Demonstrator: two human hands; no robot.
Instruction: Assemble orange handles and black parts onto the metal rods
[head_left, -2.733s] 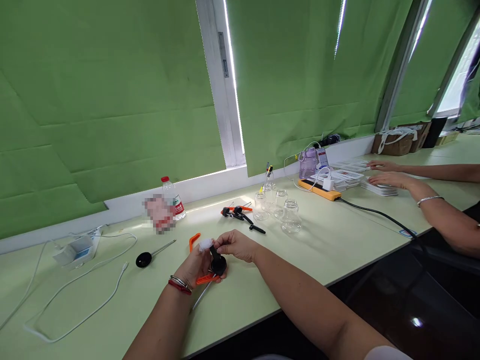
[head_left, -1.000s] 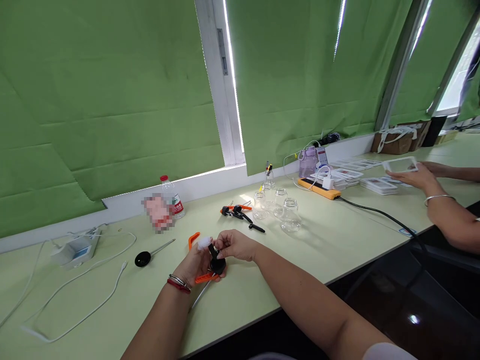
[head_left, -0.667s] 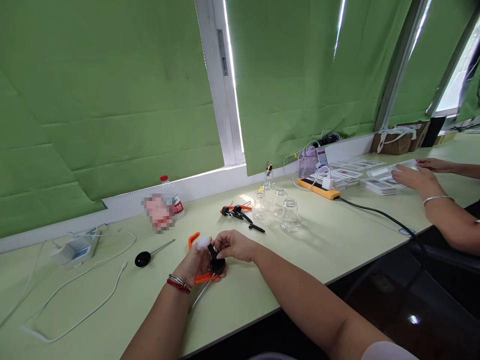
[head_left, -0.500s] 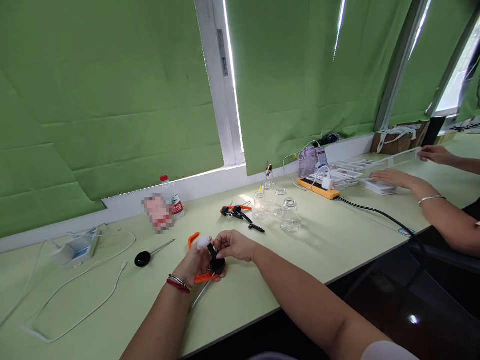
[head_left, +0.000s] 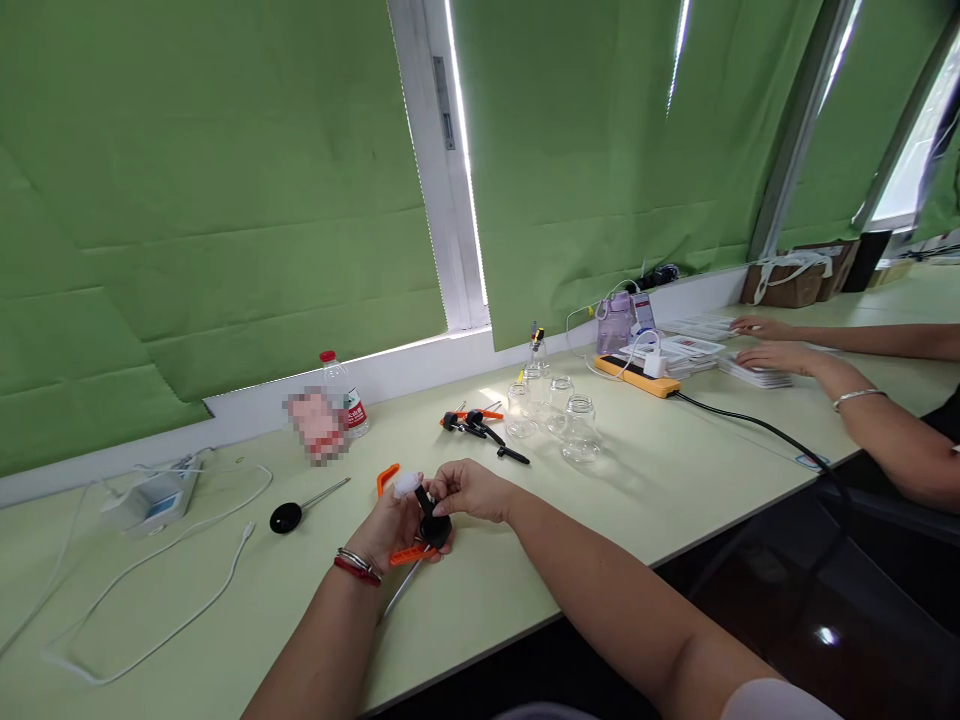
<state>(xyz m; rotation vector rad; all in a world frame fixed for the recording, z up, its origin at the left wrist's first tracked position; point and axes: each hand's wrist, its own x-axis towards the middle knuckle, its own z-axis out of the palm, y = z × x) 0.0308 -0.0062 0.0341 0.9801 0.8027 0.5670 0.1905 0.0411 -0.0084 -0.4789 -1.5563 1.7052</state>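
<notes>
My left hand is closed around a black round-capped pump head just above the table. An orange lever and a thin metal tube stick out below it. Beside my left fingertips is a translucent white piece. With its fingers pinched, my right hand grips the upper part of the same pump head; the exact contact is partly hidden. An orange piece lies behind my left hand. To the left, a black cap with a metal rod rests on the table.
Black and orange pump parts lie ahead, beside several clear glass bottles. A red-capped water bottle, a white power strip with cable, and an orange power strip stand around. At right, another person's hands touch stacked cards.
My hands and the pump head hold almost the same position. At right, the other person's farther hand has moved left toward the stacks, and the clear strip-like item it held is no longer visible.
</notes>
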